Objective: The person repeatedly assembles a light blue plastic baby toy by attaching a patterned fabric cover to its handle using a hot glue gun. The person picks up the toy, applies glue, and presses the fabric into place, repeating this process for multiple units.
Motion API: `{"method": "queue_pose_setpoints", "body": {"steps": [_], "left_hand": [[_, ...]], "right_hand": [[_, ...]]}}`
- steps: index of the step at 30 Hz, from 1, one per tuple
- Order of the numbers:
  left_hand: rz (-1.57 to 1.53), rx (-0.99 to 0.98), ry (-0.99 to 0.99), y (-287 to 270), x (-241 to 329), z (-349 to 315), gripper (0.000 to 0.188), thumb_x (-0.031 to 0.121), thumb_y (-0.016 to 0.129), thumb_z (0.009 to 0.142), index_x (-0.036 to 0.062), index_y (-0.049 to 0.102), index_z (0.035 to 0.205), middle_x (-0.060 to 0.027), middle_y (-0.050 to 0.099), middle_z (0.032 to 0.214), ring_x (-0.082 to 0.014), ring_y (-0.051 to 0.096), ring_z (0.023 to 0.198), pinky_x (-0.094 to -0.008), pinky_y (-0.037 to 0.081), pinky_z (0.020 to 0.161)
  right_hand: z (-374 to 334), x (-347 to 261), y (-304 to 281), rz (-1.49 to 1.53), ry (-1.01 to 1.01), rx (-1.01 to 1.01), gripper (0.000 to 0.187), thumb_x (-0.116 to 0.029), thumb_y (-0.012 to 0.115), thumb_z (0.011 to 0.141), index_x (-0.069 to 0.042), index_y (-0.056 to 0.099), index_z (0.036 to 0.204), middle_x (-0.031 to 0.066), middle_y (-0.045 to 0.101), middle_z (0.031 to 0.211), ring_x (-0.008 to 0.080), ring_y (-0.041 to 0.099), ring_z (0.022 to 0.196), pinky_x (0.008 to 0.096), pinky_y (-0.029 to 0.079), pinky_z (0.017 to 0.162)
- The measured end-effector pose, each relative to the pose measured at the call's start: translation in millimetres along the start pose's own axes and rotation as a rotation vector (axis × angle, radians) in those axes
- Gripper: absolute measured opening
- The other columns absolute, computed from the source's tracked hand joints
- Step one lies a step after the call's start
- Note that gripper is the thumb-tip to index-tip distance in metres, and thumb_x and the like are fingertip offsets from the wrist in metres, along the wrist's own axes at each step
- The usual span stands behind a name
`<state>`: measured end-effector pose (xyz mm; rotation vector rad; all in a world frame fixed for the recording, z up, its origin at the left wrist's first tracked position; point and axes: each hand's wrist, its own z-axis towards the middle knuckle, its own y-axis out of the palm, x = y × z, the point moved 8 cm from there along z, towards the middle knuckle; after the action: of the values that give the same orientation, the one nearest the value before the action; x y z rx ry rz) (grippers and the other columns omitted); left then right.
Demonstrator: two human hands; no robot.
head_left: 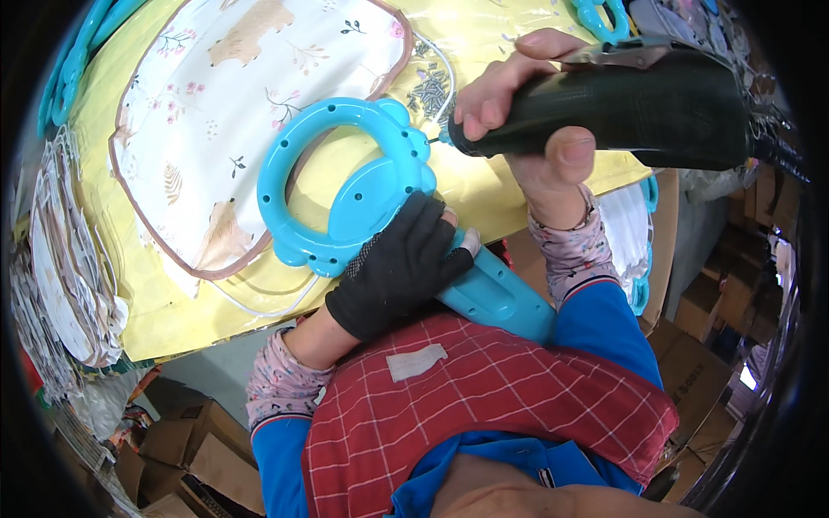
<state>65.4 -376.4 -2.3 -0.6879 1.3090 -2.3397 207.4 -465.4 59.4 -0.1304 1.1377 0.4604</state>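
A turquoise plastic ring-shaped frame with a handle (350, 204) rests partly on the table, its handle pointing toward my body. Dark holes dot its rim. My left hand (401, 269), in a black glove with bare fingertips, is closed round the base of the handle. My right hand (540, 121), ungloved, grips a dark power screwdriver (639, 105) with a metal lever along its top. The driver lies sideways, its tip at the ring's scalloped right edge; whether the bit sits in a hole I cannot tell. Small metal screws (430, 91) lie in a pile just beyond.
Under the frame spreads a white printed fabric piece (203, 121) with brown edging, on a yellow table cover (164, 321). A white cord (451, 73) curves past the screws. Stacked fabric pieces (73, 259) stand left; more turquoise parts (604, 19) lie far right. Cardboard boxes (194, 436) sit below.
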Motion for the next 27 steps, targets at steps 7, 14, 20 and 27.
{"method": "queue_pose_setpoints", "body": {"steps": [7, 14, 20, 27], "left_hand": [[-0.012, 0.072, 0.009, -6, 0, 4, 0.033, 0.014, 0.062, 0.079, 0.0148, 0.066, 0.112, -0.0158, 0.061, 0.106, -0.0334, 0.061, 0.105, -0.0476, 0.047, 0.101], [-0.542, -0.065, -0.379, 18, -25, 4, 0.023, 0.015, 0.061, 0.089, 0.0141, 0.069, 0.110, -0.0147, 0.065, 0.108, -0.0305, 0.062, 0.105, -0.0416, 0.049, 0.097], [-0.498, 0.135, -0.351, 33, -30, -3, 0.024, 0.015, 0.062, 0.087, 0.0123, 0.067, 0.111, -0.0143, 0.064, 0.110, -0.0294, 0.062, 0.106, -0.0409, 0.049, 0.096], [-0.484, 0.184, -0.302, 35, -28, -6, 0.027, 0.015, 0.064, 0.084, 0.0103, 0.066, 0.111, -0.0138, 0.064, 0.112, -0.0280, 0.061, 0.108, -0.0401, 0.048, 0.095]], "right_hand": [[12, 21, 13, 0.103, 0.038, -0.028, 0.082, -0.049, 0.077, 0.082, 0.006, 0.042, 0.132, 0.0095, 0.062, 0.072, 0.0234, 0.066, 0.068, 0.0367, 0.053, 0.064], [-13, -16, 104, 0.093, 0.044, -0.280, 0.076, -0.058, 0.071, 0.082, 0.002, 0.043, 0.120, 0.0076, 0.060, 0.079, 0.0224, 0.061, 0.080, 0.0358, 0.050, 0.072], [-24, 5, 132, 0.098, 0.023, -0.406, 0.048, -0.051, 0.069, 0.085, -0.004, 0.059, 0.087, 0.0073, 0.062, 0.082, 0.0227, 0.055, 0.099, 0.0360, 0.046, 0.083], [-25, 7, 151, 0.092, 0.127, -0.579, 0.038, -0.038, 0.073, 0.083, -0.003, 0.059, 0.091, 0.0098, 0.061, 0.098, 0.0222, 0.056, 0.095, 0.0343, 0.047, 0.083]]}}
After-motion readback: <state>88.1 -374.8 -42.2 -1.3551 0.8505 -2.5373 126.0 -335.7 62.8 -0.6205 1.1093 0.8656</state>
